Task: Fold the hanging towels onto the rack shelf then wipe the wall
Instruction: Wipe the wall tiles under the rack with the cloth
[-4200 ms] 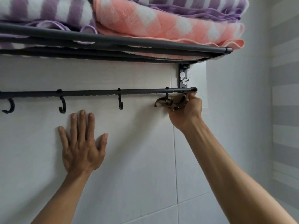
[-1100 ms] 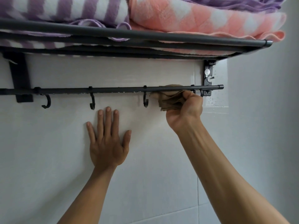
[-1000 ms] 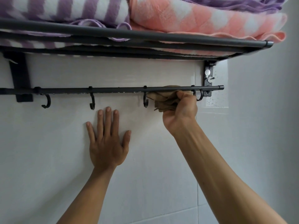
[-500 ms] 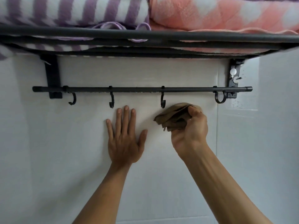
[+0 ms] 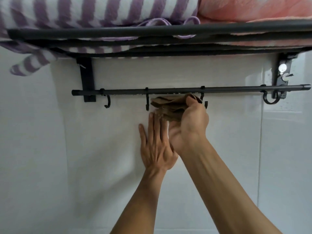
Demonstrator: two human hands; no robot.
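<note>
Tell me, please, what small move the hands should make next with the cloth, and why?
Probably slide the left hand leftward along the wall. It lies flat there, and the right hand, gripping the brown cloth just under the hook bar, overlaps it and blocks its own wiping path. Both towels are on the shelf, so wiping is what remains.

I count two folded towels on the black metal rack shelf (image 5: 152,33) at the top of the frame: one purple-and-white striped towel (image 5: 94,10), one pink towel (image 5: 253,9). Four black metal hooks (image 5: 107,103) hang below. One crumpled brown cloth (image 5: 170,107), two bare hands (image 5: 157,149).
</note>
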